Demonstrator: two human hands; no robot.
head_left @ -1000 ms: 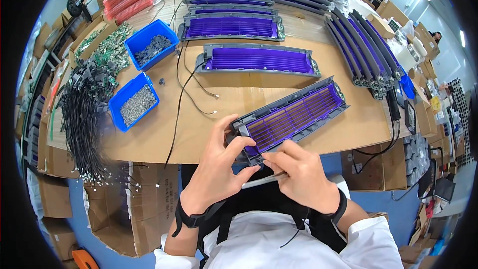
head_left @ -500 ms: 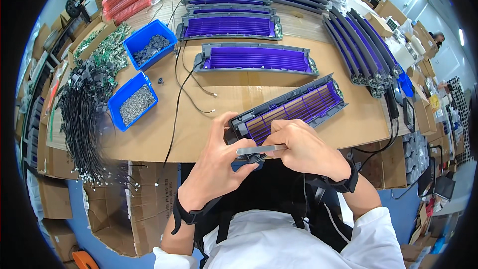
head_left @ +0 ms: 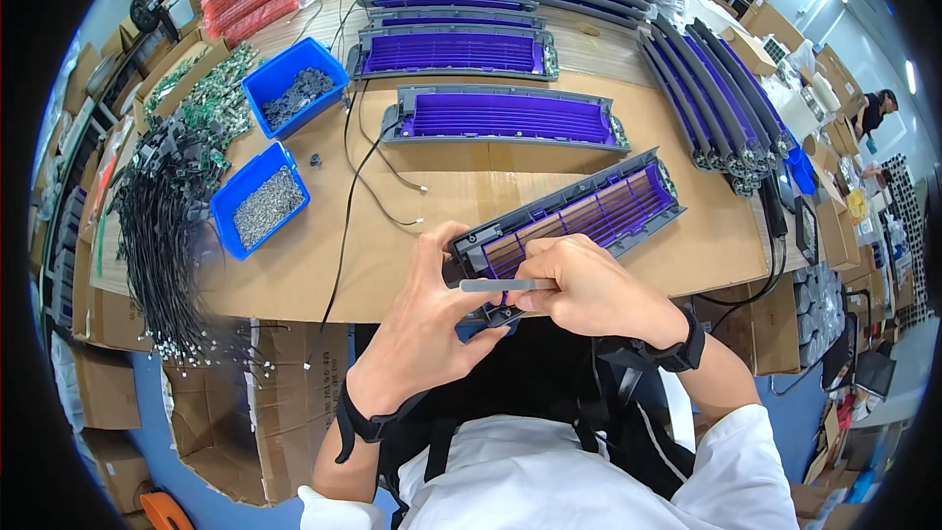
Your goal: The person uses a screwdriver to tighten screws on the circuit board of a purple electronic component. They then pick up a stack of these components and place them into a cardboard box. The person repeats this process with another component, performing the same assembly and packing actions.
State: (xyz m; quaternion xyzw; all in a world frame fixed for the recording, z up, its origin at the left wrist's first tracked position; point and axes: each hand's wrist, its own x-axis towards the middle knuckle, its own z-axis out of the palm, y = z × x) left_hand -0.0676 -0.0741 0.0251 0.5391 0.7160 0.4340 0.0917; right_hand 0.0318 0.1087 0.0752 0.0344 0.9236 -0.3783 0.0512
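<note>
A long grey plastic housing with a purple slatted grille [head_left: 579, 219] lies slantwise at the near edge of the cardboard sheet. My left hand [head_left: 422, 319] is closed around its near left end, thumb below and fingers at its far side. My right hand [head_left: 579, 280] is closed in a fist on a flat grey metal bar-shaped tool [head_left: 500, 286] with a rounded end, which points left across that end of the housing. The tool's other end is hidden by my fingers. A small dark part [head_left: 502, 314] shows at the housing's end, between my hands.
Another purple-grilled housing [head_left: 505, 118] lies beyond; more are stacked behind and at the right [head_left: 716, 98]. A blue bin of screws [head_left: 218, 198] and a blue bin of dark parts [head_left: 257, 98] stand left, beside bundled black cables [head_left: 162, 245]. Loose cables [head_left: 345, 236] cross the cardboard [head_left: 451, 206].
The tool in my right hand has shifted slightly left and up and lies more level. My left hand keeps its grip on the housing. A person at the far right has come further into view.
</note>
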